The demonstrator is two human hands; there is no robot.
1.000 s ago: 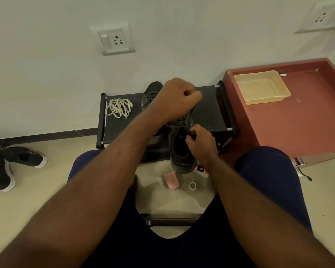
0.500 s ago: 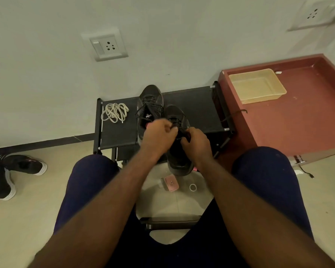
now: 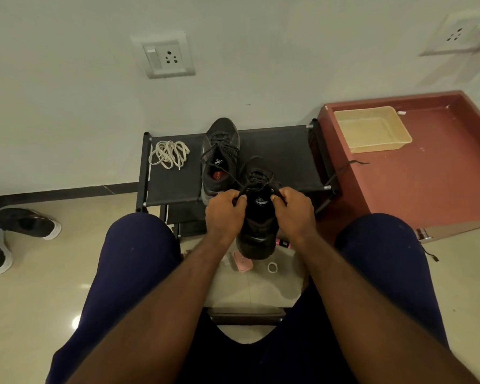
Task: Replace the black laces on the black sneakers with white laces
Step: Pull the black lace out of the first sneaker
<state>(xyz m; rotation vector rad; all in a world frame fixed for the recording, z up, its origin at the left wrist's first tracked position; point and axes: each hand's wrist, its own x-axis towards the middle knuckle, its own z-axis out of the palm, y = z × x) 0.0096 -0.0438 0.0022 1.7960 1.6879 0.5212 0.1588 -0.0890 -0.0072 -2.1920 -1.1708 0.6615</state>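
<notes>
1. Head view, downward between two knees in navy trousers (image 3: 139,259); both forearms stretched forward, closing in on one shoe.
2. Left hand (image 3: 225,214) against left side of near sneaker (image 3: 258,228), knuckles up, fingers curled, thumb and forefinger clamped on black lace (image 3: 243,189) by the top eyelets.
3. Right hand (image 3: 294,210) mirrored on right side of same shoe, fingers curled in, thumb tip and forefinger pinched on the other run of that black lace at the collar.
4. Near sneaker between both hands, toe toward wall and over rack (image 3: 283,151), heel past rack's front edge, above floor; lacing visible on forward part of tongue.
5. Far sneaker (image 3: 221,159) flat on rack, just beside and behind near one; touching or apart, cannot tell; black lacing in place, ends loose.
6. White laces (image 3: 169,154) in one loose bundle on rack's left end, well apart from both hands.
7. Loose black strand (image 3: 347,166) draped from rack's right rail onto red cabinet (image 3: 427,184); link to held shoe unclear.
8. Counts:
   - hands 2
   - black sneakers on rack 2
   - white lace bundle 1
   - beige tray (image 3: 372,128) 1, on cabinet top
   - wall sockets (image 3: 166,55) 2
   - other shoes (image 3: 25,221) 2, black with white soles, on floor far left
   - pink item (image 3: 243,261) 1 and white ring (image 3: 272,268) 1, on floor below held heel
</notes>
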